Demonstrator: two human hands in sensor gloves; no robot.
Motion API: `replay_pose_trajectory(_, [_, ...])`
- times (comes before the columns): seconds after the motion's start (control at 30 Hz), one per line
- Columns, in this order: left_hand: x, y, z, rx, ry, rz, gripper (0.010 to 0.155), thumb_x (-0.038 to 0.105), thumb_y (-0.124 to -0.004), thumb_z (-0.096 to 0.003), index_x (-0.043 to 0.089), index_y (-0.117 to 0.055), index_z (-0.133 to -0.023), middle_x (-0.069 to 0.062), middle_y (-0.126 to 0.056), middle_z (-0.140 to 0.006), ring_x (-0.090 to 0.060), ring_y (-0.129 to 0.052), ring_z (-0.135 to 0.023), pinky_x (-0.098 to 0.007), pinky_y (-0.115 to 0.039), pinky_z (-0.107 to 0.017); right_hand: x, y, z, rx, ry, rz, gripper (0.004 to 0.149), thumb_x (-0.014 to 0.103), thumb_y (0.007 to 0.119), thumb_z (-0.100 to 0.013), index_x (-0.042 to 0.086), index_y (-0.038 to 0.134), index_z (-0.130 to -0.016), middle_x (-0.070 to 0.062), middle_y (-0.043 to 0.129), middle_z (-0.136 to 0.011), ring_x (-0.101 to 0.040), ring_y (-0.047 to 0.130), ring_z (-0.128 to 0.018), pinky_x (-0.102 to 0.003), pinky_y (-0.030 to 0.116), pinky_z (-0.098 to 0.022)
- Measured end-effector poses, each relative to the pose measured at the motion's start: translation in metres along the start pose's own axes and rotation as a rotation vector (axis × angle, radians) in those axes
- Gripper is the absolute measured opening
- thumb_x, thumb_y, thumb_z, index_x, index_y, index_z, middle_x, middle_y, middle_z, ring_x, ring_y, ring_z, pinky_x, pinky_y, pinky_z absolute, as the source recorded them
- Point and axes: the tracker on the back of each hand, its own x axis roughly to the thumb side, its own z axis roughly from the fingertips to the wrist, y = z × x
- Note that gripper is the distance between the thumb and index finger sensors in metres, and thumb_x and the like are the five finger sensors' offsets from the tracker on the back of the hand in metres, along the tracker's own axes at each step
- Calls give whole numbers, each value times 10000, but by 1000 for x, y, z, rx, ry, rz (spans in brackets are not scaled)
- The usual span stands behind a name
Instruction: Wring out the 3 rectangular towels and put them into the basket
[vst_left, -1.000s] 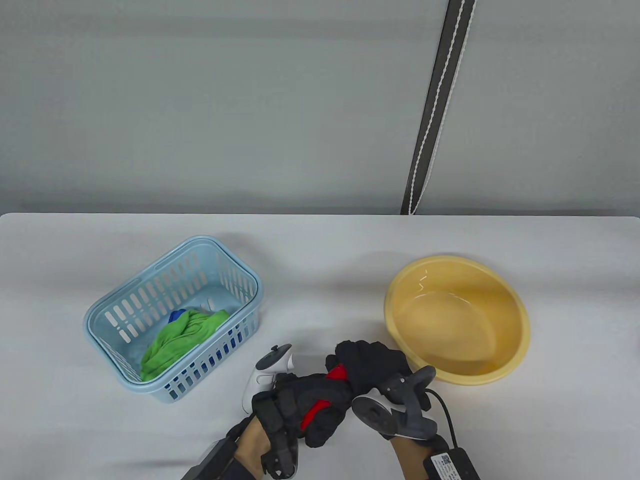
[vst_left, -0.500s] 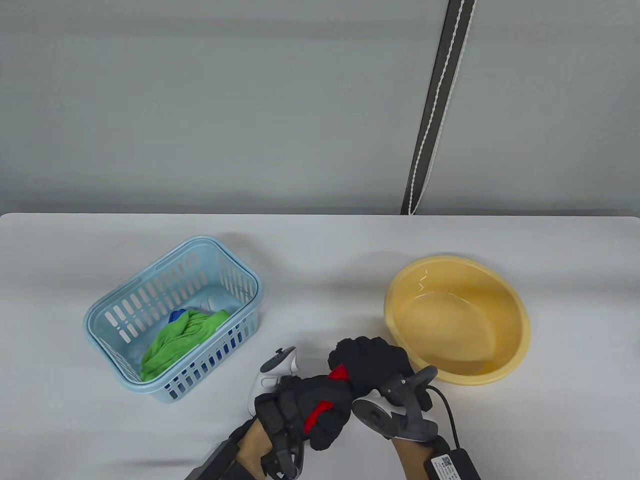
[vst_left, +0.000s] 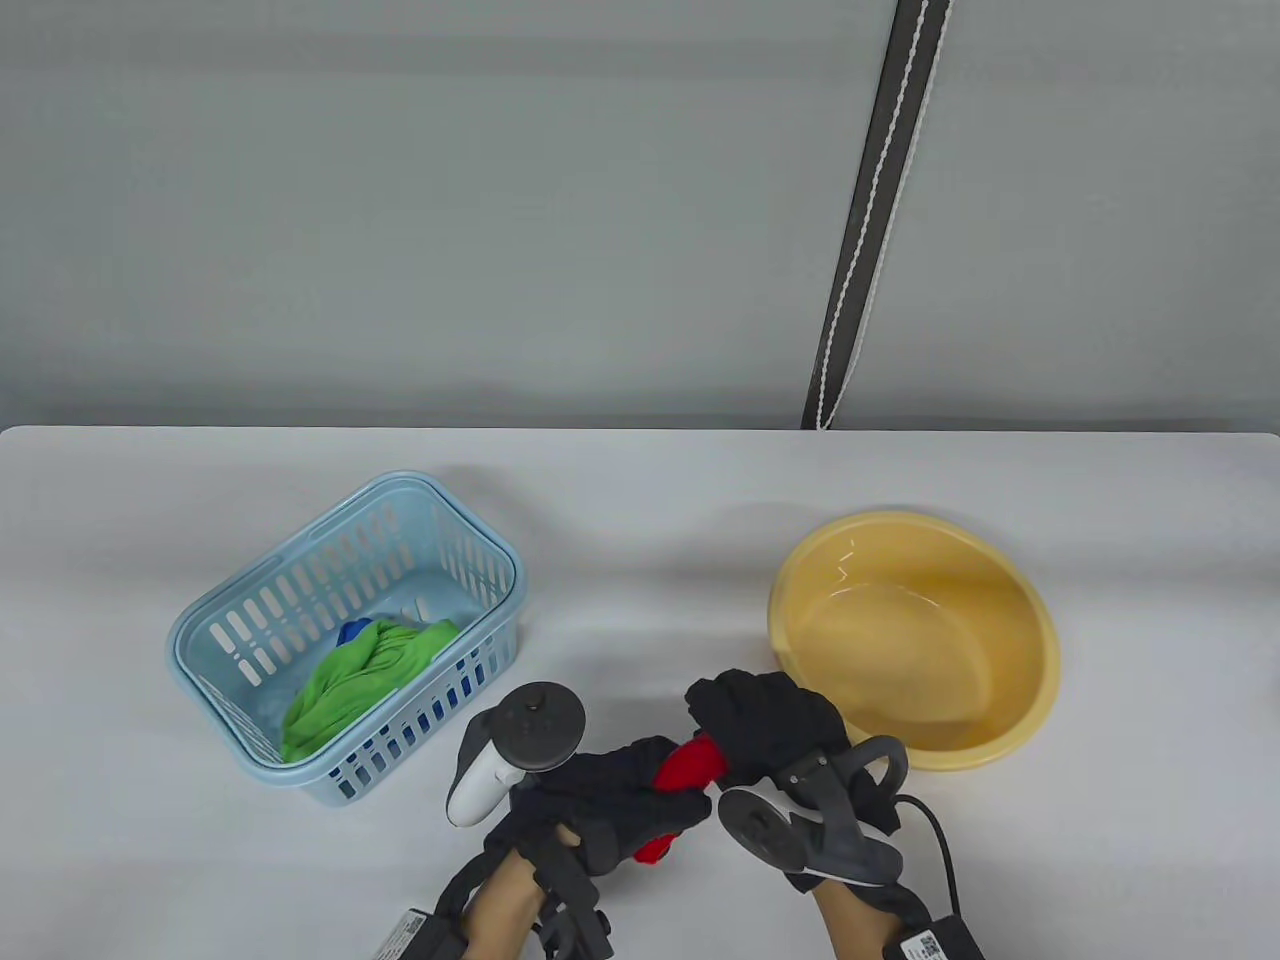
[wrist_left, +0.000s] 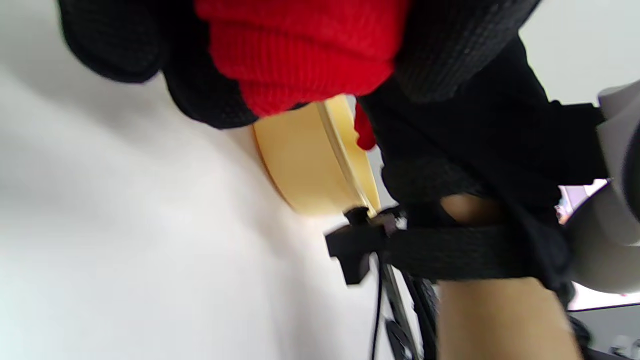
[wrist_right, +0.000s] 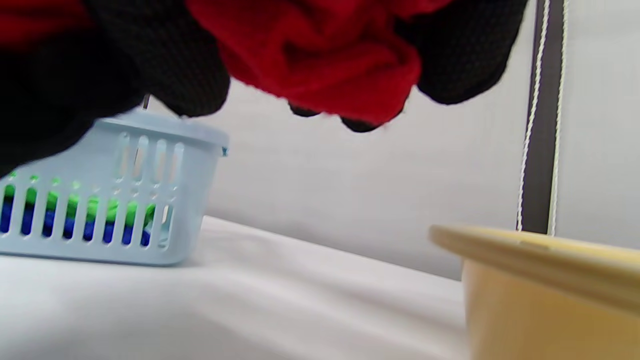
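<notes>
Red towel: bunched and gripped between both hands near the front table edge, between basket and basin; a tail is seen below the left fist.
Left hand: fingers curled tight round the towel's near end; white tracker is strapped to its back.
Right hand: fingers curled round the towel's far end, just beside the basin; grey tracker is strapped on.
Table: white, everything is set on it.
Basket: light blue, slotted, placed left of the hands; green towel is piled inside over a blue towel, mostly hidden.
Basin: yellow, placed right of the hands, no towel seen in it.
Wall strap: dark, hung behind the table.
</notes>
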Motion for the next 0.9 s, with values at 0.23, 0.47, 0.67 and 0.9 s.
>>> replay_pose_trajectory(0.23, [29, 35, 33, 301, 16, -200, 724, 553, -883, -509, 146, -657, -1063, -156, -901, -916, -376, -989, -640, -578, -828, -508, 7, -5, -3, 19, 8, -115, 946, 495, 863, -518, 279, 196, -1153, -217, 448, -1203, -512, 601, -1054, -681, 636, -671])
replay_pose_trajectory(0.47, [59, 97, 69, 589, 126, -457, 718, 556, -865, -508, 135, -662, -1054, -151, -910, -902, -375, -995, -633, -579, -832, -503, 3, -5, -2, 97, 48, -192, 1014, 543, 805, -540, 283, 3, -1103, -210, 126, -1218, -558, 198, -1105, -773, 361, -718])
replay_pose_trajectory(0.67, [60, 166, 94, 688, 330, -571, 737, 564, -856, -510, 136, -638, -1069, -165, -882, -936, -395, -974, -673, -596, -812, -525, -2, -1, -3, 173, 62, -207, 1029, 594, 783, -535, 284, -20, -1099, -203, 42, -1203, -544, 69, -1088, -787, 252, -705])
replay_pose_trajectory(0.9, [26, 212, 102, 726, 540, -554, 766, 561, -856, -510, 133, -599, -1091, -183, -835, -985, -434, -931, -746, -618, -781, -558, -9, 0, -2, 186, 95, -205, 1021, 584, 782, -540, 279, -15, -1101, -209, 58, -1205, -547, 83, -1090, -790, 258, -703])
